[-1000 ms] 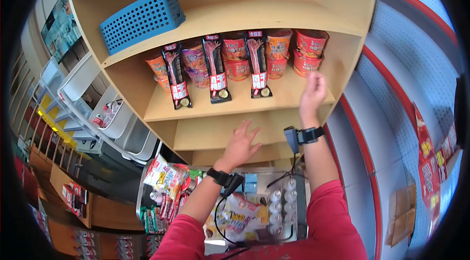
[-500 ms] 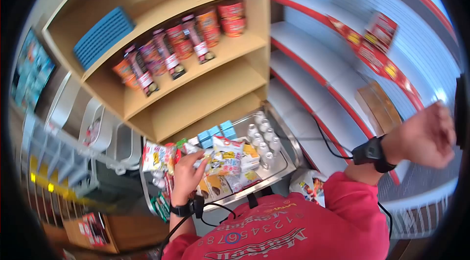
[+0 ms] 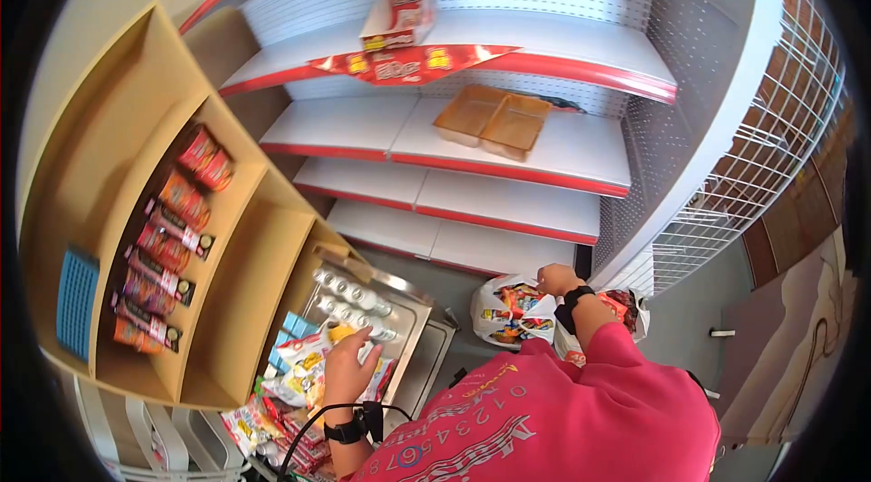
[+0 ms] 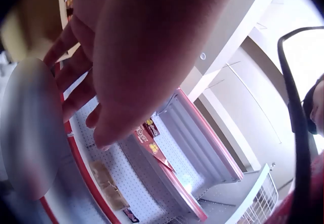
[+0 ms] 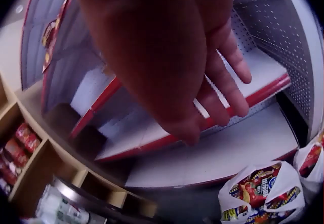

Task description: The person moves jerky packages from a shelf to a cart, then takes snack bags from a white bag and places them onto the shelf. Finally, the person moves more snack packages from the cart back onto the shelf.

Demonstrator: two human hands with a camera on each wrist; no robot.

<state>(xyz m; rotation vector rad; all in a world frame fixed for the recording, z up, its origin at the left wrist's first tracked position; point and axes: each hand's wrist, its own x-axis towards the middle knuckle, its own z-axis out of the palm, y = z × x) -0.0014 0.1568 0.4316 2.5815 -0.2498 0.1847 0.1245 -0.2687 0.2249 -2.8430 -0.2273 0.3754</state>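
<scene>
My left hand [image 3: 347, 368] is over the metal cart [image 3: 415, 332], beside the packaged snacks [image 3: 304, 368], its fingers loosely extended and nothing in its grasp. White-and-silver cans [image 3: 354, 293] stand in rows on the cart, with light-blue boxes [image 3: 288, 337] beside them. My right hand [image 3: 558, 280] reaches out above a white plastic bag [image 3: 490, 326] filled with colourful snack packets; in the right wrist view its relaxed fingers [image 5: 233, 95] hang apart from that bag. A second white bag [image 3: 641, 319] of red packets lies right of it on the floor.
A wooden shelf [image 3: 218, 300] at the left holds noodle cups [image 3: 207, 158], black packets [image 3: 163, 271] and a blue basket [image 3: 77, 305]. Ahead are white shelves [image 3: 336, 125] with red edges, bearing a brown tray [image 3: 472, 116] and a red display box [image 3: 408, 14]. A wire rack [image 3: 771, 137] stands right.
The view has turned right, from the wooden shelf toward the white shelves. My left hand has dropped from in front of the wooden shelf to the cart; the right has swung out over the bags.
</scene>
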